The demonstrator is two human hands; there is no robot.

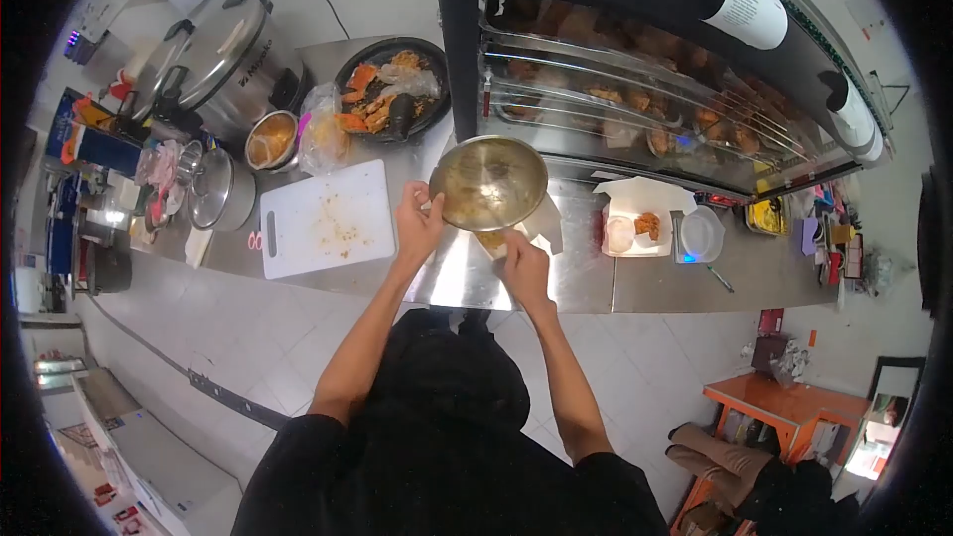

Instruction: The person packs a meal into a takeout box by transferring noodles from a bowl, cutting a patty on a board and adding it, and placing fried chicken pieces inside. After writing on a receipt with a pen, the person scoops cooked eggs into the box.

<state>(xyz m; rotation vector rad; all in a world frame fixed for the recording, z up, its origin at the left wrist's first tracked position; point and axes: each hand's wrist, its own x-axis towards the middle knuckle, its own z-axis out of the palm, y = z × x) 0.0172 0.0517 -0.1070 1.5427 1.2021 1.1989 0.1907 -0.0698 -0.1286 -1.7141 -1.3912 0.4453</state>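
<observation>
A metal bowl (488, 182) with thin residue inside is held tilted above the steel counter. My left hand (420, 222) grips its left rim, fingers closed on it. Below the bowl's lower right edge is my right hand (525, 265), its fingers pressed together near a paper (542, 228) with yellowish food on it; what they pinch is too small to tell. A white cutting board (328, 220) with crumbs lies left of my left hand. Behind it sits a black tray (430, 66) of fried pieces with a dark-handled tool.
The glass display case (635, 89) stands close behind the bowl at the right. An open box (635, 223) with food and a clear tub (701, 235) are on the right counter. Pots (223, 69) and bowls crowd the left. A seated person (730, 467) is at lower right.
</observation>
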